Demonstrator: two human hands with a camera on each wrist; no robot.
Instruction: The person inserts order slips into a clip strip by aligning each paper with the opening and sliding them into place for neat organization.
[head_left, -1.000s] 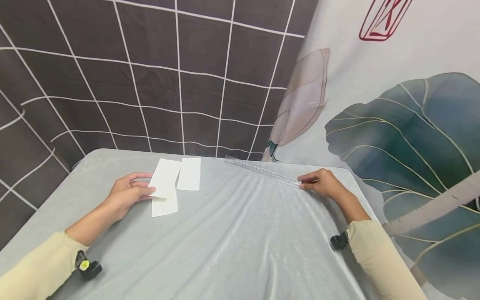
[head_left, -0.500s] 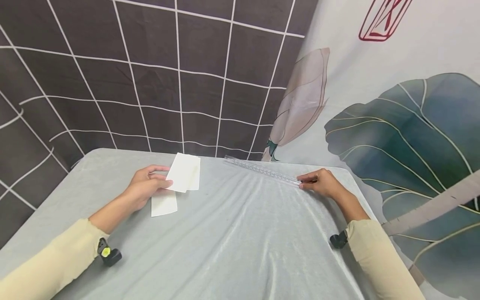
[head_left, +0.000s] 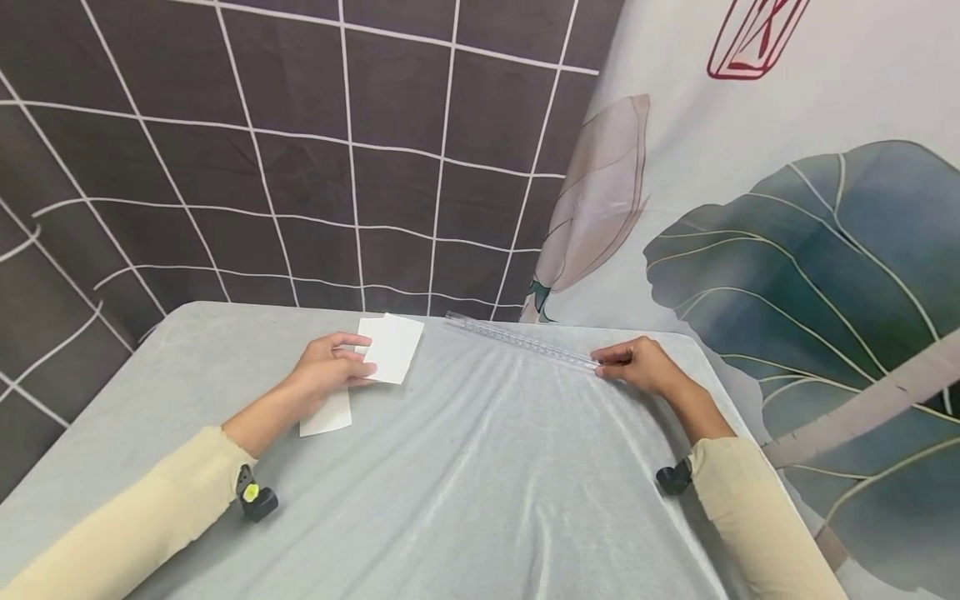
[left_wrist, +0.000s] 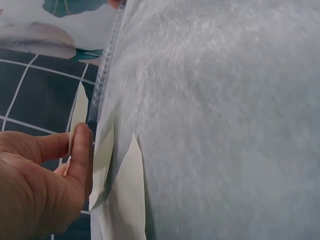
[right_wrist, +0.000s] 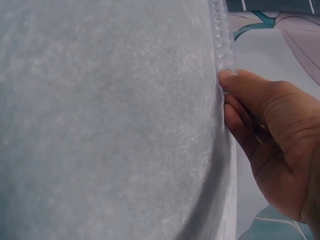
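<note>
My left hand (head_left: 326,372) pinches a white slip of paper (head_left: 400,346) between thumb and fingers, raised over the grey cloth. Below it, mostly covered in the head view, lies a second white slip (head_left: 366,327). A third slip (head_left: 330,415) lies nearer me, partly hidden by the hand. In the left wrist view the pinched slip (left_wrist: 79,107) stands edge-on. At the right, my right hand (head_left: 643,367) pinches the near end of a long clear plastic strip (head_left: 517,339), which slants away to the back left. The right wrist view shows bumps along this strip (right_wrist: 223,37).
A wrinkled grey cloth (head_left: 450,500) covers the table. Behind its back edge hangs a dark curtain (head_left: 300,167) with white grid lines. At the right is a white hanging (head_left: 697,150) with large leaf prints. Both wrists carry small black cameras.
My left hand has moved right with its slip, from over the nearer slip to over the farther one. The right hand and the clear strip have stayed in place.
</note>
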